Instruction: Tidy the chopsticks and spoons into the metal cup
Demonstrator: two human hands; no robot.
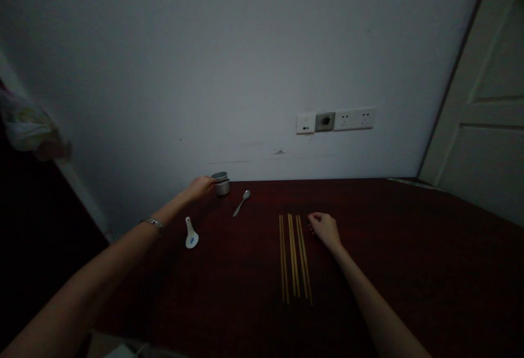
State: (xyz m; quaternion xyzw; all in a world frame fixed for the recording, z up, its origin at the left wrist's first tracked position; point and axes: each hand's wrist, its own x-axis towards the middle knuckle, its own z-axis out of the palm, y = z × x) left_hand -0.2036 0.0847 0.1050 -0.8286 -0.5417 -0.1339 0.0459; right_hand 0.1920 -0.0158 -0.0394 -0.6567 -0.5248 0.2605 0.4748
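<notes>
Head view: left hand [200,186] pinched on upright grey cylindrical metal cup [222,189], which lies right of its fingertips near tabletop's [347,200] back edge; right hand [325,230], fingers curled together, well apart, beside slim tan chopsticks [292,251].

Dim throughout, darkest lower left.

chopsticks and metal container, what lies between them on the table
In the head view, a metal spoon lies between the chopsticks and the metal container.
</notes>
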